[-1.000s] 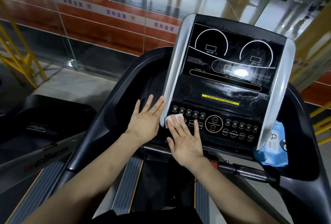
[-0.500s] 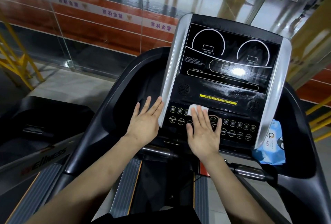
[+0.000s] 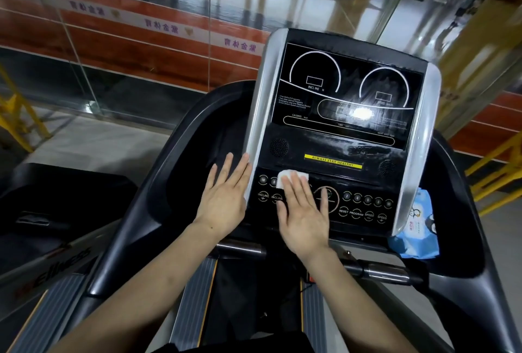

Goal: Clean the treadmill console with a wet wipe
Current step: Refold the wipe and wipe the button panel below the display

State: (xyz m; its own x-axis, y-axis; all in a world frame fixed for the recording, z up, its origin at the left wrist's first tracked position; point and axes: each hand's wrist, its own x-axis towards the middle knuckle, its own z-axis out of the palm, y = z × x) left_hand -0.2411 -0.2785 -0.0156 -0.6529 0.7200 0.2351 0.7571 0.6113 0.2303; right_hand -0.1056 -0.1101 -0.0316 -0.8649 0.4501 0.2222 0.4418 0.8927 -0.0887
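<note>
The wet wipe (image 3: 291, 178) was a small white folded piece, lying flat on the button panel of the treadmill console (image 3: 339, 138), at the left part of the upper row of round buttons and just under the yellow strip (image 3: 333, 161). The fingers (image 3: 293, 191) of the right hand (image 3: 303, 215) lay on top of its near part and pressed it against the panel; they were straight and close together, with only the thumb standing apart to the right, over the big round start button (image 3: 327, 197). The far edge and the left corner of the wipe showed beyond the fingertips, so the wipe was under the fingers and not pinched between them.

The left hand (image 3: 226, 197) rested flat, palm down, on the black housing just left of the console. Its fingers were straight and a little spread, and the fingertips touched the silver side rail (image 3: 258, 115) of the console. It held nothing.

The display glass (image 3: 347, 93) above the buttons showed pale streaks and a bright reflection near its middle. On the right, in the black side tray (image 3: 457, 239) next to the console, lay a blue pack of wipes (image 3: 415, 237), well apart from both hands. Near the person, under the console, ran a metal handlebar (image 3: 387, 269), and below it the grey side steps (image 3: 195, 296) of the treadmill.
</note>
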